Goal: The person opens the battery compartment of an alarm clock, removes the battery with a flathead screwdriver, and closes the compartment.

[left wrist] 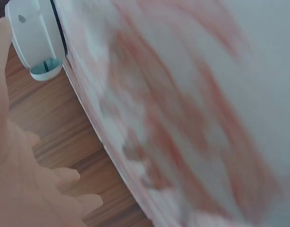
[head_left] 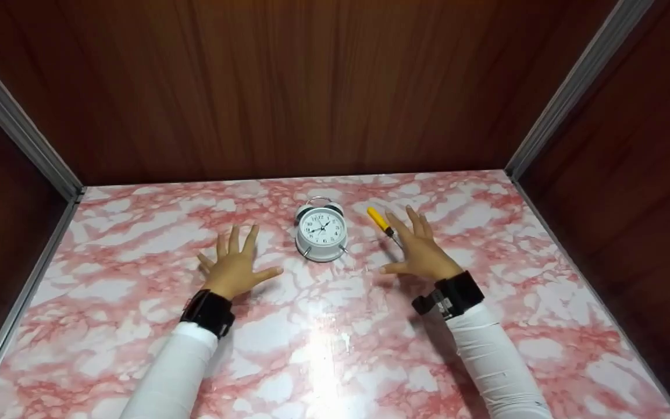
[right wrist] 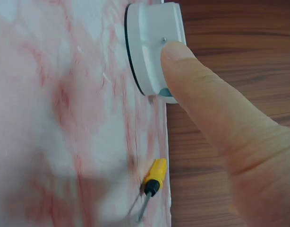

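Note:
A white twin-bell alarm clock [head_left: 323, 228] lies face up on the table between my two hands. To its left my left hand [head_left: 233, 269] is spread with fingers straight, holding nothing. On the other side my right hand [head_left: 425, 253] is also spread and bare, near a screwdriver [head_left: 379, 219] with a yellow and black handle. Part of the screwdriver's shaft is hidden by that hand in the head view. In the right wrist view the thumb overlaps the clock [right wrist: 154, 47], and the whole yellow handle [right wrist: 157, 168] shows below. The left wrist view catches the clock's side [left wrist: 34, 30] and one bell.
The tabletop [head_left: 277, 361] has a red and white marbled surface. A dark wood panel [head_left: 288, 93] rises along its back edge, with more panels at left and right joined by metal corner posts [head_left: 579, 87]. Black straps [head_left: 208, 312] circle both wrists.

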Demonstrator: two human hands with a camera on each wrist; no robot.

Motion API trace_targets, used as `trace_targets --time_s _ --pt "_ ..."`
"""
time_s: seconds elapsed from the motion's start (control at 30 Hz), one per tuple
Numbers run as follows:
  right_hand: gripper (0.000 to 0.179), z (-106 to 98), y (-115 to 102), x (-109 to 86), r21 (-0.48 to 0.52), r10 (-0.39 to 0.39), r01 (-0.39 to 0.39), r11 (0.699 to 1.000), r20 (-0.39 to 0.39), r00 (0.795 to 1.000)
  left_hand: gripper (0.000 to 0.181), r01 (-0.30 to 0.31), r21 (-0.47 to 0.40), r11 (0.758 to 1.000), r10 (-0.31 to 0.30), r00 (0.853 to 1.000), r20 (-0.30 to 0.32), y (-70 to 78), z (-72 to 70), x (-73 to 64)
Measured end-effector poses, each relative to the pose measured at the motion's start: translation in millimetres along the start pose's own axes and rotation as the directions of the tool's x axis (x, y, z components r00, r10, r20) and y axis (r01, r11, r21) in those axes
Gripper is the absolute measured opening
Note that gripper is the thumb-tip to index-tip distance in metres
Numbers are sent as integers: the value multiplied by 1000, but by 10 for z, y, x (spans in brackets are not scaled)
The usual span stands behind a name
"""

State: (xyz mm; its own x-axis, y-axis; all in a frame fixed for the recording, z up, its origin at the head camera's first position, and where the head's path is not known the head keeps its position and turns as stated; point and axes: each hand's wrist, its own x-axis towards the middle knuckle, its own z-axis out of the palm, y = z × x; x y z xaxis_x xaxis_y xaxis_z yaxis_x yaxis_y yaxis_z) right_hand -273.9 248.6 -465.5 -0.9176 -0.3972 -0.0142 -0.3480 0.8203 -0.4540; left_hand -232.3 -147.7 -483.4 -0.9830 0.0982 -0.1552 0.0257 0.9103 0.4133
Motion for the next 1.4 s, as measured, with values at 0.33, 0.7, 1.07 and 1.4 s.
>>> trace_targets --time_s 0.33,0.7,1.07,1.4 --pt "113 169 -171 156 238 11 7 971 -74 997 93 -131 -371 919 73 983 -169 268 219 227" --pt "113 388 -410 413 509 62 11 861 -127 990 70 -76 -806 588 -86 984 -156 625 440 443" --pt "98 614 -631 610 668 137 -49 743 -80 987 65 -47 -946 321 -78 994 -76 694 633 468" --pt "83 725 -734 649 671 122 -12 742 -117 986 57 -176 -895 410 -16 980 -200 735 742 485"
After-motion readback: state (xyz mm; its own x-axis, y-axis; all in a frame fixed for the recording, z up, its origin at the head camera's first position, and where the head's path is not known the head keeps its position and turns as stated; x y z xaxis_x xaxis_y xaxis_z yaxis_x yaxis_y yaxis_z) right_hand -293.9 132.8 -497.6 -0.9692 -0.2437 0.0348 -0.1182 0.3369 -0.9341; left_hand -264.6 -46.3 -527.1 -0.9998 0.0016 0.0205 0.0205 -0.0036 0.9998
